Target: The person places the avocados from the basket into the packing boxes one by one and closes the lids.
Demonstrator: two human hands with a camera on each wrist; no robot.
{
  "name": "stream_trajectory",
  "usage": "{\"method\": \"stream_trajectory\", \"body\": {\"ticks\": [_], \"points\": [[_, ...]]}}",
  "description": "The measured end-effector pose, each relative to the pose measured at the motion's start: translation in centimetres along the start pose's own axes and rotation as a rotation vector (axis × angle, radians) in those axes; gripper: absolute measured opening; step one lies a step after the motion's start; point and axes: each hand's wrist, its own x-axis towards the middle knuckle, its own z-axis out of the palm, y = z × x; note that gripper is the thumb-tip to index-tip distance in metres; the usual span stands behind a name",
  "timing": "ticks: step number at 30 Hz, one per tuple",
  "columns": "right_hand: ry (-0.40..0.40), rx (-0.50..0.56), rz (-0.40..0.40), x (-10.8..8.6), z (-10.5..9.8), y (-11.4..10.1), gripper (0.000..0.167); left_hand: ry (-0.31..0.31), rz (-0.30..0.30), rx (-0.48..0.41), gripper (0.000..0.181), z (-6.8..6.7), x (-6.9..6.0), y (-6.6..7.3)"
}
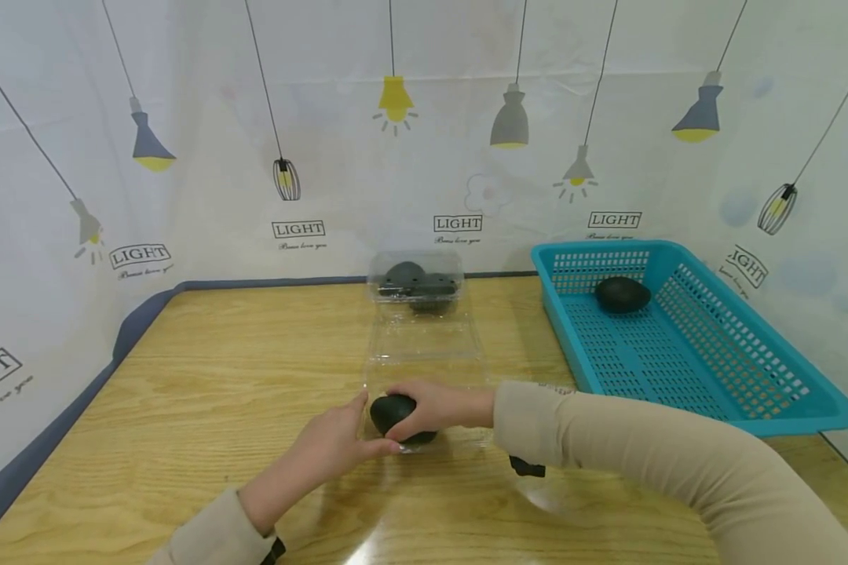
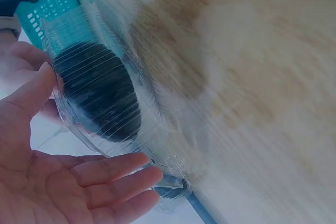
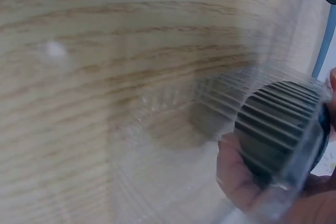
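Observation:
My right hand (image 1: 431, 408) grips a dark avocado (image 1: 392, 414) inside the near half of a clear plastic clamshell box (image 1: 424, 369). Through the box's ribbed wall, the same avocado (image 2: 100, 93) shows in the left wrist view. At the box's left side is my left hand (image 1: 332, 439), its fingers extended and its thumb by the near edge. In the left wrist view that hand (image 2: 68, 166) has a spread palm, with the fingertips against the plastic. The right wrist view shows fingers (image 3: 236, 177) curled around the avocado behind the clear wall.
Behind the open box stands another clear clamshell (image 1: 415, 267) holding dark avocados (image 1: 404, 276). To the right, a turquoise plastic basket (image 1: 572, 337) has one avocado (image 1: 622, 295) in it. A printed cloth (image 1: 353, 157) hangs behind the wooden table (image 1: 205, 353).

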Motion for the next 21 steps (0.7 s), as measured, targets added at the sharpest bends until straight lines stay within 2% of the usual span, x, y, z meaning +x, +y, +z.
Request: {"method": "stream_trajectory", "body": {"ticks": [14, 18, 21], "points": [[-0.055, 0.013, 0.026, -0.3, 0.1, -0.2, 0.074, -0.013, 0.0, 0.009, 0.096, -0.1, -0.1, 0.0], [-0.086, 0.009, 0.02, -1.0, -1.0, -1.0, 0.073, -0.021, -0.004, -0.002, 0.097, -0.1, -0.1, 0.0], [-0.081, -0.002, 0.014, -2.0, -2.9, -1.8, 0.072, -0.012, 0.0, -0.005, 0.097, -0.1, -0.1, 0.0]]}}
